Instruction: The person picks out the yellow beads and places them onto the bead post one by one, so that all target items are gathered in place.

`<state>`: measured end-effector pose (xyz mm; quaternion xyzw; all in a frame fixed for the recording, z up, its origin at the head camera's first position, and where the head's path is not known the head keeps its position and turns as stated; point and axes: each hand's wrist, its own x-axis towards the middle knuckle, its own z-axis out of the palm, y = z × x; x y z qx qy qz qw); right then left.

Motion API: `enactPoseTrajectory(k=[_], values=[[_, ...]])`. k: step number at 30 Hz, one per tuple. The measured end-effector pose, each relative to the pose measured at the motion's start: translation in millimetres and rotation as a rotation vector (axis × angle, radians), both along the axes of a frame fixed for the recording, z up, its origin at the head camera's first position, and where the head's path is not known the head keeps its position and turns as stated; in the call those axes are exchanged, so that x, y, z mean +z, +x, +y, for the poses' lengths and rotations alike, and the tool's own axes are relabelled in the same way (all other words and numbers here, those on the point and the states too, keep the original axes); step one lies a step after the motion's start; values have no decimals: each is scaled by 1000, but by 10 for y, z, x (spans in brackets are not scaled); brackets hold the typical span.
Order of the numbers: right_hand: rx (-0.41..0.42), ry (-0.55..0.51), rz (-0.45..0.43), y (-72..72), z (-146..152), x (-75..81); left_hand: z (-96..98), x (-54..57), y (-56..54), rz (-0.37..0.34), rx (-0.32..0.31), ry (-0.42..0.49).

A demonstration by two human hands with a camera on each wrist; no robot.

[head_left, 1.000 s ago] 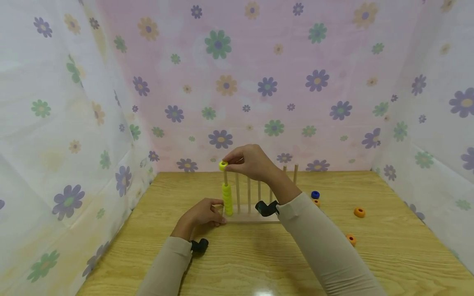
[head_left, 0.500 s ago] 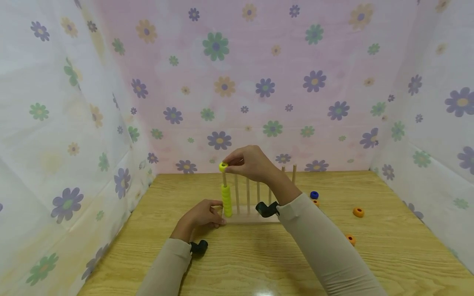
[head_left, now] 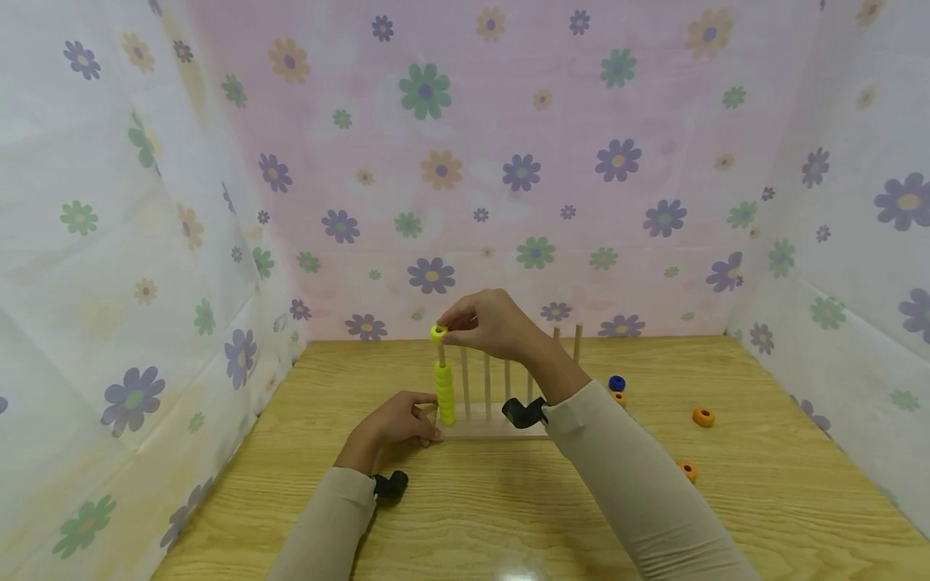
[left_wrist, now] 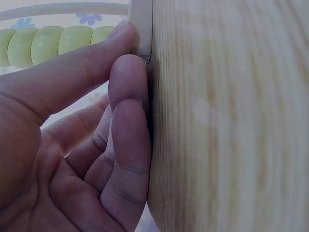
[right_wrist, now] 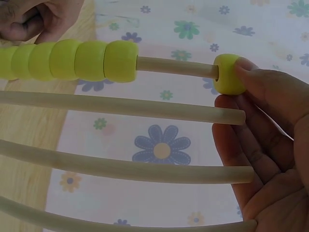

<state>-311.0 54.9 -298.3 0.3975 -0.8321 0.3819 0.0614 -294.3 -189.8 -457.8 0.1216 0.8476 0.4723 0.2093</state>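
Between the thumb and fingers of my right hand [head_left: 490, 324] is a yellow bead [right_wrist: 226, 79]. In the right wrist view, the tip of a wooden peg sits in the bead's hole. Lower on that same peg is a stack of several yellow beads [head_left: 444, 395], with a bare stretch of peg between. The upright pegs stand on a pale wooden base [head_left: 494, 425], forming a counting rack. My left hand [head_left: 398, 420] grips the base's left end, its thumb [left_wrist: 116, 43] on the base and its other fingers curled at the end, close to the table.
Right of the rack lie a blue bead [head_left: 617, 383] and several orange beads [head_left: 703, 417] on the wood-grain table [head_left: 465, 508]. Bare pegs [right_wrist: 164, 171] stand beside the filled one, under my right hand. Flowered cloth [head_left: 465, 234] hangs behind and at both sides.
My right hand has come down slightly with the yellow bead, bringing it a little closer to the stack. The left hand stays at the base's end.
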Motion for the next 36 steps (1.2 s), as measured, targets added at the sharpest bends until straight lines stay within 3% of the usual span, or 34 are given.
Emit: enactPoseTrajectory(k=[28, 36], values=[[-10, 21, 15, -7, 3, -12, -2, -2, 0, 6, 14, -15], [-47, 62, 82, -3, 129, 37, -16, -2, -21, 13, 3, -27]])
